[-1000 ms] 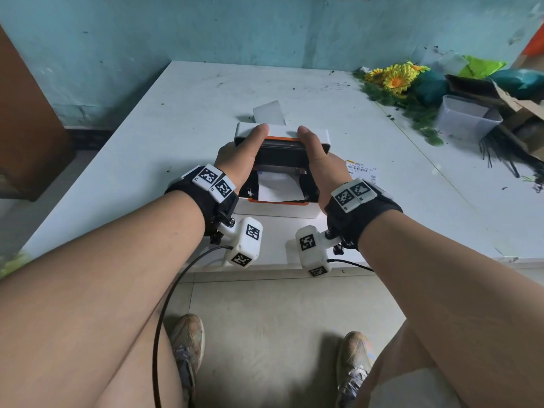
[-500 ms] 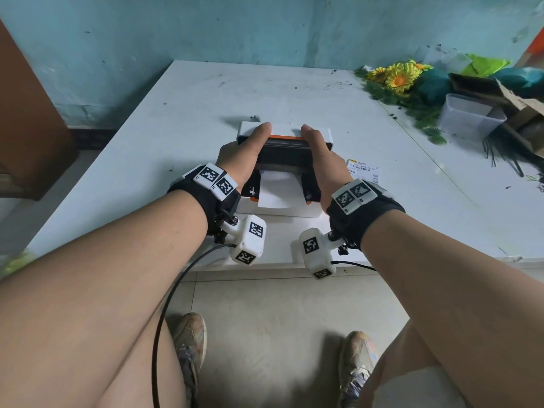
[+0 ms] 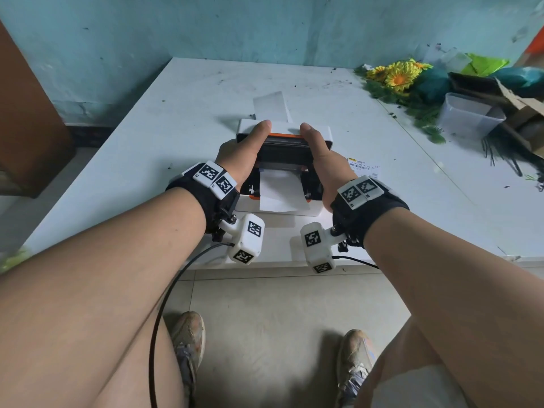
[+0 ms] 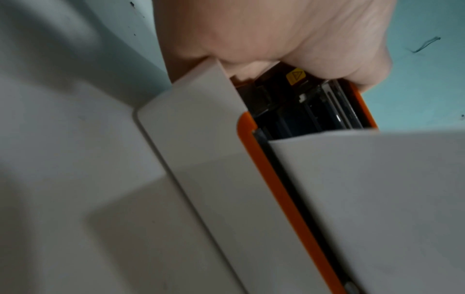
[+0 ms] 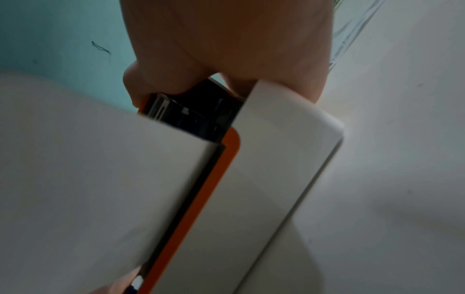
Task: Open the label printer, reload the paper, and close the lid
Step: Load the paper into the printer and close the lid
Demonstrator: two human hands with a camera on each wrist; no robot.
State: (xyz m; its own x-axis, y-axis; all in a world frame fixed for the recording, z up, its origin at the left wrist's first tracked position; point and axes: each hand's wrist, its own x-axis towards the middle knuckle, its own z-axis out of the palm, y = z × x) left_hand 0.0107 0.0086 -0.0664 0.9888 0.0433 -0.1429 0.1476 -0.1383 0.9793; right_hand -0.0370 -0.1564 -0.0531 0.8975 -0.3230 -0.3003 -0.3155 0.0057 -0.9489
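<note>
The white label printer with orange trim sits near the table's front edge, its lid raised and the dark inside facing me. My left hand grips the lid's left end and my right hand its right end, thumbs lying on the lid's upper edge. White paper lies in the open bay and hangs over the front edge; more paper sticks out behind. In the wrist views, the left hand and the right hand wrap the lid ends above the paper.
A printed label lies right of the printer. Artificial sunflowers, a clear plastic tub and a cardboard box crowd the right back of the table. A brown cabinet stands at left.
Both hands have stayed on the lid ends. The paper's front end now reaches a little further over the printer's front edge, and the paper behind the lid shows again.
</note>
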